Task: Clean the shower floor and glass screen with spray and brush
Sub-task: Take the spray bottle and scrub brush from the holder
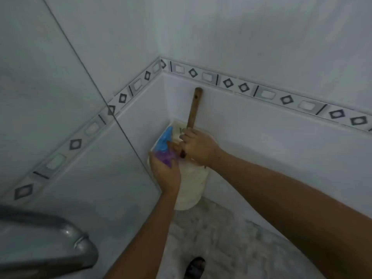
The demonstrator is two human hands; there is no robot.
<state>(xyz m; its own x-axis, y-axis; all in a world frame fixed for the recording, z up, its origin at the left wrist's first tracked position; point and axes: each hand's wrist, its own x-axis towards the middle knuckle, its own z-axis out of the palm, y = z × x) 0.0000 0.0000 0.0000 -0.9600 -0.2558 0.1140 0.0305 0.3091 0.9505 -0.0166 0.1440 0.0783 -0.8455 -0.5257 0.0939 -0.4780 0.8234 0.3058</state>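
Near the middle of the frame, both hands meet over a tall white plastic bucket (191, 188) that stands in the corner of the tiled walls, on the mottled grey shower floor (221, 238).

The left hand (167, 176) reaches up from the lower centre. Its grip is closed around the purple body of a spray bottle with a blue trigger head (166, 143), fingers curled round the bottle's far side. The blue head points up and away, over the bucket's left rim.

The right hand (198, 147) comes in from the lower right. Its grip is clenched round the lower part of a brown wooden brush handle (194, 107), which rises almost upright from the bucket's mouth against the white wall. The upper end of the handle reaches just below the patterned border of grey diamonds and rectangles (265, 94). The brush head is hidden, so its place inside the bucket cannot be told.

The two hands are just beside each other, thumb side to thumb side.

The clear glass screen (60, 137) fills the left of the frame; its edge runs diagonally down to the bucket. A curved grey metal bar (70, 234) lies blurred at lower left. A dark sandal (196, 266) shows at the bottom edge.
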